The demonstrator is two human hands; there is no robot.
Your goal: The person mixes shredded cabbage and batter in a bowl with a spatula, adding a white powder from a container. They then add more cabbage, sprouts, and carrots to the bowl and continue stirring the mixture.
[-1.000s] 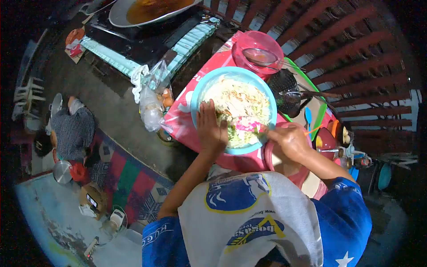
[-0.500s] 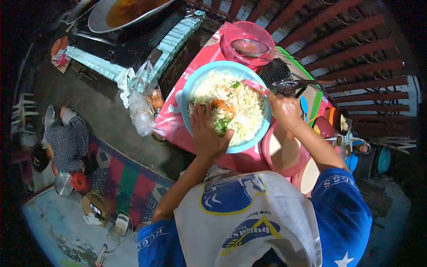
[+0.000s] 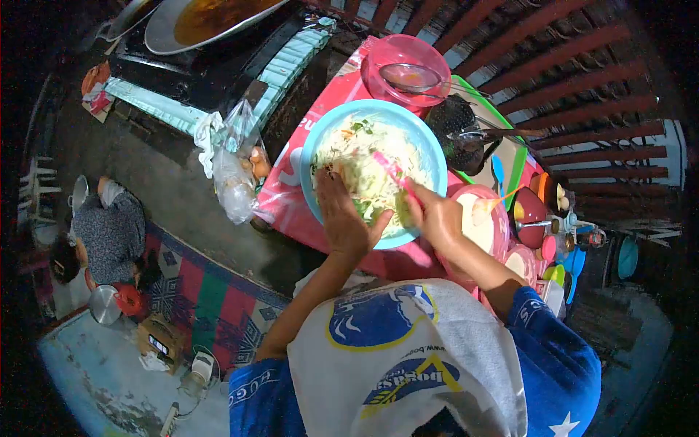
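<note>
A light blue bowl (image 3: 312,131) full of shredded vegetables (image 3: 364,164) with green leaves and orange shreds stands on a red patterned cloth (image 3: 280,182). My left hand (image 3: 342,218) lies at the bowl's lower left side, fingers stretched over the vegetables and thumb apart. At the lower right rim, my right hand (image 3: 439,218) is closed round a pink utensil (image 3: 389,169), whose far end reaches into the vegetables.
Beyond the bowl stands a pink basin (image 3: 382,51) with a strainer. Right of it are a green-edged tray (image 3: 520,164), a tub of pale batter (image 3: 477,226) and jars. A wok (image 3: 167,33) sits upper left. A person (image 3: 109,229) crouches at far left.
My right hand has moved left and down with the pink utensil, uncovering the batter tub. The vegetables have shifted, with fewer orange shreds showing. My left hand has moved slightly right.
</note>
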